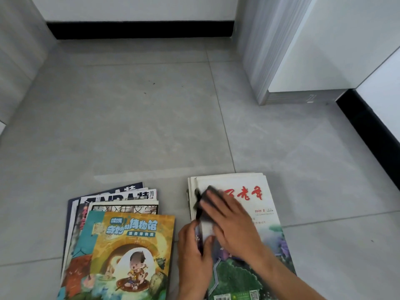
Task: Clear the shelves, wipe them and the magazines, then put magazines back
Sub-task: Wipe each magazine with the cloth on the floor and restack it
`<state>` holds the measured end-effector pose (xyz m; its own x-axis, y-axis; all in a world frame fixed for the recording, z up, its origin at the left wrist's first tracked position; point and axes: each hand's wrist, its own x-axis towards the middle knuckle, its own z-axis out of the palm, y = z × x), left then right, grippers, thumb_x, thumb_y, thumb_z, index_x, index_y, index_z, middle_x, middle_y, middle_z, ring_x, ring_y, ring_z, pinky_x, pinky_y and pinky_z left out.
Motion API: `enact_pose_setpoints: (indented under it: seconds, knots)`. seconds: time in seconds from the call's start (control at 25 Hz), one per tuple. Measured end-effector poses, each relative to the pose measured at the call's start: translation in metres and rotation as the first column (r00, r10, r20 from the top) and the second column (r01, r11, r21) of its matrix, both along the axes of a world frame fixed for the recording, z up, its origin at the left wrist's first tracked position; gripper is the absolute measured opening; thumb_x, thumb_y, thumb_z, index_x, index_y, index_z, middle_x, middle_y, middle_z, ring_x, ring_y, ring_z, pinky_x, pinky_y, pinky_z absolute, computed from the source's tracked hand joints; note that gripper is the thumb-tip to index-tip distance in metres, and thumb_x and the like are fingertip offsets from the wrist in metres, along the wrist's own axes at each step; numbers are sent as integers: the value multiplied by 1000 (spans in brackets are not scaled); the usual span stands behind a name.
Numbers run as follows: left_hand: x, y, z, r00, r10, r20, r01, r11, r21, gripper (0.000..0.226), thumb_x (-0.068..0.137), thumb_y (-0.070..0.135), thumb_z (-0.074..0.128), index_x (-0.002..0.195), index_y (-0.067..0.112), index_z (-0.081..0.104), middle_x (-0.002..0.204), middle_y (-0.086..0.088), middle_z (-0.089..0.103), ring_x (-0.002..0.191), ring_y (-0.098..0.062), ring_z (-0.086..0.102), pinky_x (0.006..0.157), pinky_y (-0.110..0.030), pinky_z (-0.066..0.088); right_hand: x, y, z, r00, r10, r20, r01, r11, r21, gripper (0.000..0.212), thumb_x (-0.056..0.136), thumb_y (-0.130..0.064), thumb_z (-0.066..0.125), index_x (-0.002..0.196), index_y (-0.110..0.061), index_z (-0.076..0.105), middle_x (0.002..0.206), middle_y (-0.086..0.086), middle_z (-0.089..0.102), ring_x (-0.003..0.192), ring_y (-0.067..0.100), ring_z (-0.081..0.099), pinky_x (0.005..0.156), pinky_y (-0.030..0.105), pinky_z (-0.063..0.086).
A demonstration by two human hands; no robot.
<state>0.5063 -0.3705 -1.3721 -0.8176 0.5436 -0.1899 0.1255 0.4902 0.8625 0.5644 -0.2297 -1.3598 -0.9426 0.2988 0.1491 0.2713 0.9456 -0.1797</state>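
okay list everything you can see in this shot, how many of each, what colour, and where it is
Left stack of magazines: several, fanned; top cover yellow and teal cartoon; on floor, lower left.
Right stack of magazines: several; top cover white with red title and green picture; on floor, lower centre.
Cloth: one, dark; on the right stack's top cover.
Floor: grey tiles.
Skirting: black, along the walls.
Cabinet: one, white and grey, upper right.
Left hand: grips the right stack's left edge.
Right hand: presses the cloth on the cover.

Two bare hands (pixel 227 221), bare forearms, no sleeves, rings, watch or gloves in view
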Motion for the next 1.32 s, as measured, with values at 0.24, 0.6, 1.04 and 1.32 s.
enact_pose_setpoints:
  seconds: [0.24, 0.6, 1.04, 1.32]
  knots:
    - [-1, 1, 4, 997, 24, 77, -23, 1000, -9, 50, 87, 25, 71, 128, 40, 46, 126, 16, 42, 121, -12, 49, 102, -39, 49, 13, 58, 8, 739, -674, 18, 666, 726, -171, 59, 93, -32, 33, 150, -19, 39, 157, 8, 37, 141, 34, 38, 105, 54, 46]
    - [-6, 3, 10, 996, -3, 92, 6, 1000, -28, 48, 87, 22, 71, 130, 30, 50, 125, 6, 47, 115, -13, 50, 93, -24, 43, 2, 62, 2, 973, -231, -17, 225, 961, -158, 59, 90, -25, 47, 148, -32, 43, 160, -7, 34, 145, 24, 34, 112, 47, 41]
    - [-9, 3, 12, 979, 33, 200, -28, 999, -25, 46, 89, 17, 67, 126, 39, 50, 128, 11, 49, 117, -7, 50, 101, -29, 42, -37, 44, 11, 904, -427, -25, 410, 882, -232, 57, 89, -19, 51, 146, -24, 48, 157, 1, 39, 142, 30, 38, 108, 51, 43]
    - [-17, -5, 13, 969, 1, 248, -1, 1000, 3, 38, 86, 19, 67, 116, 40, 55, 116, 8, 59, 106, -8, 58, 95, -34, 48, 21, 12, 7, 1000, -4, -4, 4, 1000, -15, 60, 89, -29, 44, 149, -29, 42, 160, -4, 33, 146, 25, 33, 114, 49, 38]
